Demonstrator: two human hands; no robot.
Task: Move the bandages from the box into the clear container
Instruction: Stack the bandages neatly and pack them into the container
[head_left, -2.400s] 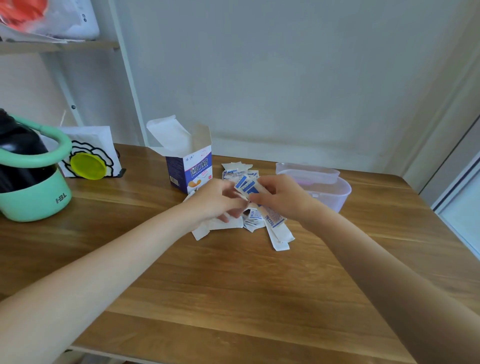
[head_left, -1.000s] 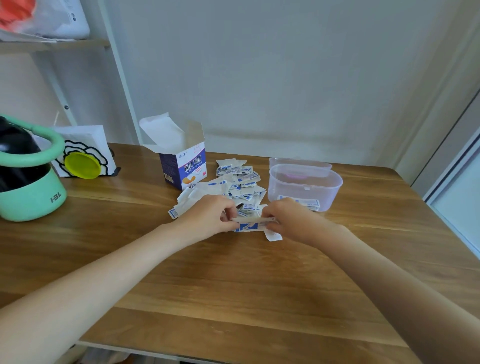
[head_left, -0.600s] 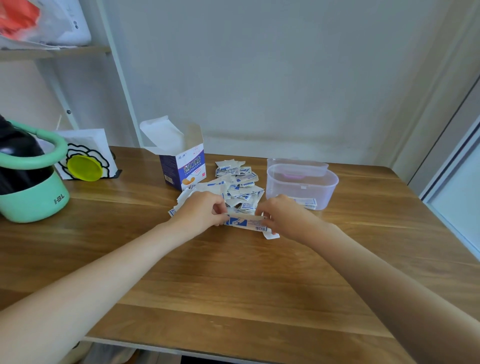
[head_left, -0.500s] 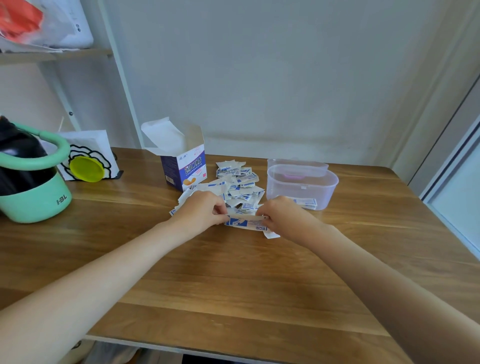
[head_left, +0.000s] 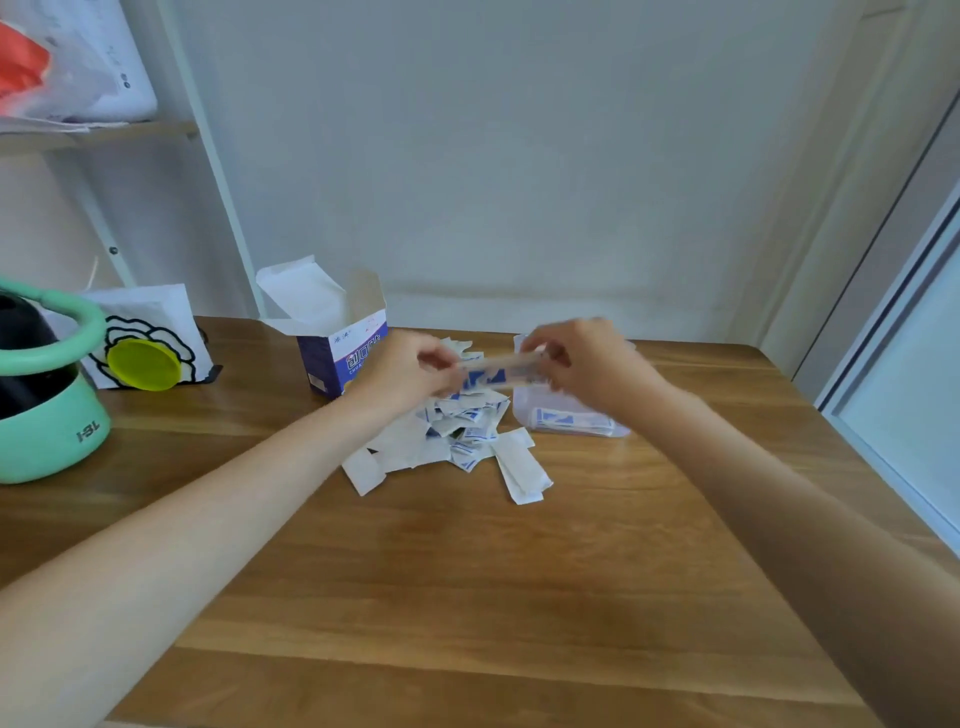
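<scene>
Spanning the whole near half of the view, the wooden table (head_left: 467, 597) carried everything: a green pot (head_left: 49, 431) at the far left, an opened box (head_left: 343, 353) near the middle, and the clear container (head_left: 571, 415) just right of centre with a few wrapped strips already lying in it. Between box and container lay a loose pile of bandages (head_left: 457, 431), spilling toward the near side, so most of the job looked unfinished. Above that pile the left hand (head_left: 410, 371) and the right hand (head_left: 587, 364) each pinched one end of a small stack of bandages (head_left: 501, 371), fingers curled round it, holding it level and clear of the table, close to the container's left edge; motion blur hid the exact finger placement. To do this step well, the stack probably needed squaring while both ends were held, then carrying right over the rim and lowering flat before release, since these light, slippery wrappers would likely fan out or slide off if dropped from height.
</scene>
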